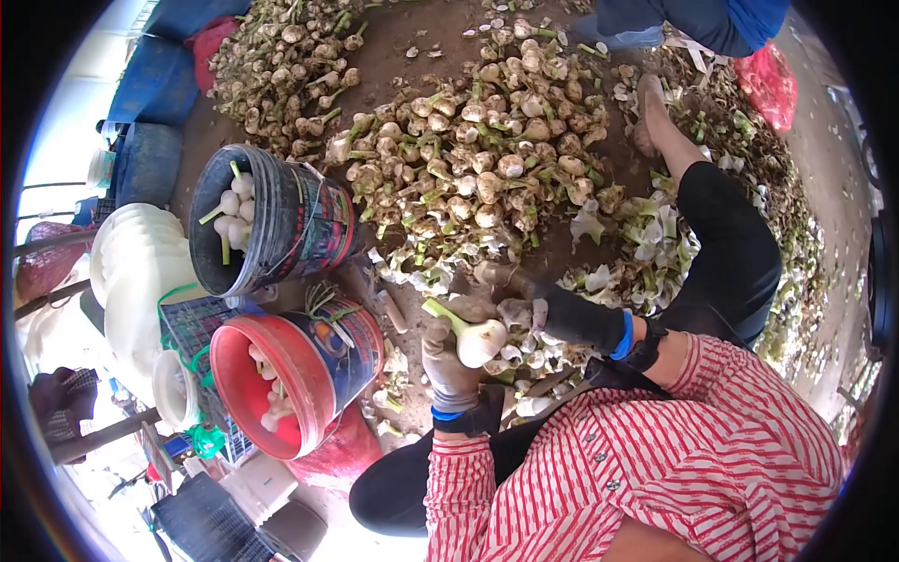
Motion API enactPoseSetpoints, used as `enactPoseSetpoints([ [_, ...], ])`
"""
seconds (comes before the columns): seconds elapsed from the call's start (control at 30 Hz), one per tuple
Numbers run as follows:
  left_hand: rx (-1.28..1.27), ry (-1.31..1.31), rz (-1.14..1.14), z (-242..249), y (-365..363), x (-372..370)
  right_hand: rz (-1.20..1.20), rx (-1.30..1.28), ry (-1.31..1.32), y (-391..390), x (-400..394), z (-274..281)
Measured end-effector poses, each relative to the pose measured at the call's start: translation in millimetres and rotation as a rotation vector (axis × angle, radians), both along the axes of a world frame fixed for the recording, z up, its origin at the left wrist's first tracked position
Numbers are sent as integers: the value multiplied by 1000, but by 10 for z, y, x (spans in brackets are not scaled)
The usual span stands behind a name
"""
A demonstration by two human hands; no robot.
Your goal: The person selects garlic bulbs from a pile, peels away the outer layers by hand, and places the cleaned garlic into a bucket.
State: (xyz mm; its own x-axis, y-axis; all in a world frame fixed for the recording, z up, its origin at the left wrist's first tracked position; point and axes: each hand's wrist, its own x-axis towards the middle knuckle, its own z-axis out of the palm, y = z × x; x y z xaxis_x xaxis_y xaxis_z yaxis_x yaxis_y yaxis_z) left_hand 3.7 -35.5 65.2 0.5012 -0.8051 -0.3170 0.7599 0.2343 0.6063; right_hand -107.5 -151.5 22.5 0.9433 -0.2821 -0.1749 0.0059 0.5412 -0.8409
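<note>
My left hand [451, 367], in a pale work glove, is closed around a peeled white garlic bulb [481, 344] with a green stem stub pointing up and left. Just right of the bulb is my right hand [565, 312] in a dark glove. Its fingers are smeared by motion, so whether they grip anything does not show. Loose garlic skins [524, 361] lie below and around both hands. Beyond them rises a heap of unpeeled, soil-stained garlic bulbs [487, 183].
To my left, a black bucket [272, 220] and a red-rimmed bucket [225, 375] lean toward me, each with white bulbs inside. A second garlic heap [281, 75] lies farther back. Another person's leg in blue [646, 23] and a red net sack [766, 86] are at upper right.
</note>
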Motion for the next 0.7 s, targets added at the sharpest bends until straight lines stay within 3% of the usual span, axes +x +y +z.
enactPoseSetpoints([
  [0.13,-24,-81,-36,-13,-13,-19,98,-92,-31,148,62,-20],
  [0.2,311,-268,-3,-27,34,-18,56,122,-257,201,32,-15],
  [0.23,174,-184,43,-36,33,-32,47,194,-332,211,17,-17],
  [0.33,107,47,111,-14,86,36,117,352,-200,79,-96,106],
  [0.4,109,12,90,-58,145,62,136,403,-144,-15,-82,214],
  [0.47,-104,98,-51,-235,209,99,-61,-606,-154,-33,-40,107],
  [0.53,141,51,62,-176,169,40,-95,-722,-183,-25,-17,133],
  [0.67,288,20,-3,-451,233,98,-164,-733,-194,26,14,134],
  [0.7,317,-137,-107,-581,289,130,-153,-774,-200,19,3,129],
])
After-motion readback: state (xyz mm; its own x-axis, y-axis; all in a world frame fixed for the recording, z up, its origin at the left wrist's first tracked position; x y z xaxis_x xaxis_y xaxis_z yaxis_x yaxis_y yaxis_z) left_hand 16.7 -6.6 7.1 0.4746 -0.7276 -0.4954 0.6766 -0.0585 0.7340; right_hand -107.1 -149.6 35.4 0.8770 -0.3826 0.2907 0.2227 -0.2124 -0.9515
